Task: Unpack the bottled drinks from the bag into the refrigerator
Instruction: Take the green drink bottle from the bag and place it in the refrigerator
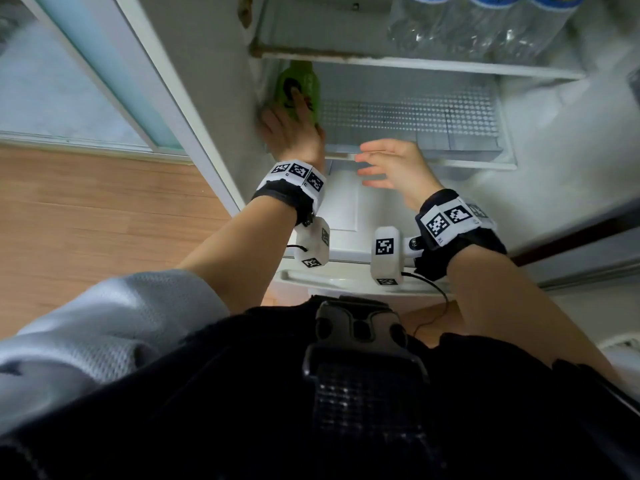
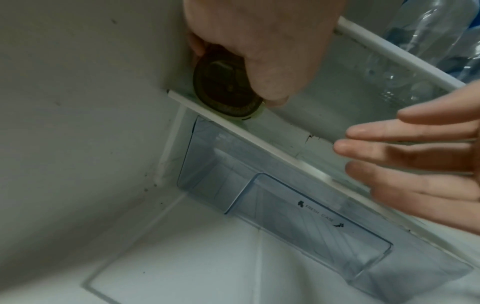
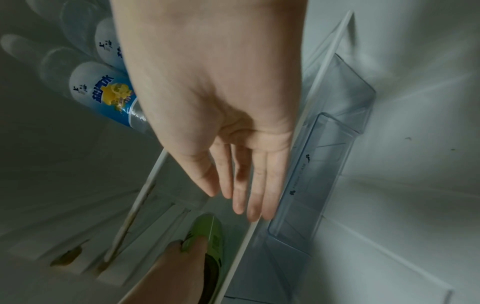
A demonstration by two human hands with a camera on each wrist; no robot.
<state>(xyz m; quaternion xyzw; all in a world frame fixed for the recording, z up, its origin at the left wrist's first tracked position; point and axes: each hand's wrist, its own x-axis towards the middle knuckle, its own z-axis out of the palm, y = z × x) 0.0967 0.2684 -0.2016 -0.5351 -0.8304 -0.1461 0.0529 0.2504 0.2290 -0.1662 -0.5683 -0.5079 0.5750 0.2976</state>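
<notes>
The green bottle is held in the curled fingers of the left hand, at the left end of the lower shelf, against the refrigerator wall. The right hand hovers empty, fingers straight, before that shelf's front edge. The base is best set fully flat and behind the edge before the grip is loosened.

My left hand holds a bottle lying on the lower shelf against the refrigerator's left wall, my right hand beside it, other bottles on the shelf above.
</notes>
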